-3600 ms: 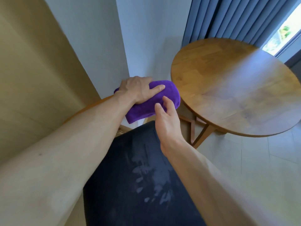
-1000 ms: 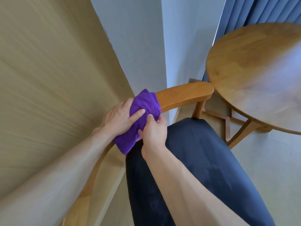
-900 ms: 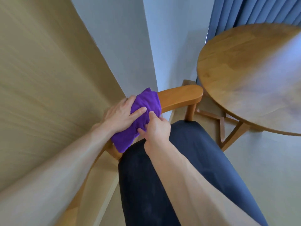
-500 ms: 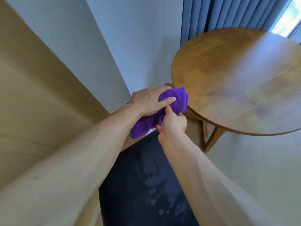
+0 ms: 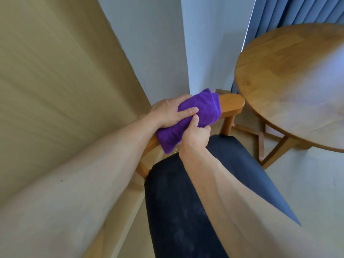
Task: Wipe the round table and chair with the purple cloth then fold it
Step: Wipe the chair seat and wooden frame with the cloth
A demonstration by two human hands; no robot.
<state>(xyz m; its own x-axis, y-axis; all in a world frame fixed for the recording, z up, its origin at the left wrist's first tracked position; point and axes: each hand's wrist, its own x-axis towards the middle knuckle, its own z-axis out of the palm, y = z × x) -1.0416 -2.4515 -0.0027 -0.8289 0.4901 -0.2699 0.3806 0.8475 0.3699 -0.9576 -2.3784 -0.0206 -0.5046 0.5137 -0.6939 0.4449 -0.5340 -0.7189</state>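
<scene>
1. The left hand (image 5: 170, 112) lies over the top of the folded purple cloth (image 5: 193, 118), fingers curved round it and index finger stretched along its surface, pressing it onto the chair's curved wooden backrest rail (image 5: 231, 104).
2. The right hand (image 5: 195, 135) grips the near lower side of the same cloth, thumb on top just below the left index finger, the other fingers curled beneath.
3. The cloth wraps the rail; only the rail's rounded right end shows past it.
4. Below the hands is the chair's dark upholstered seat (image 5: 186, 211).
5. To the right, near the rail's end but apart from it, stands the round wooden table (image 5: 297, 86).
6. Behind are a white wall corner (image 5: 184, 43), blue curtains (image 5: 290, 10) and a beige panel (image 5: 55, 71) on the left.
</scene>
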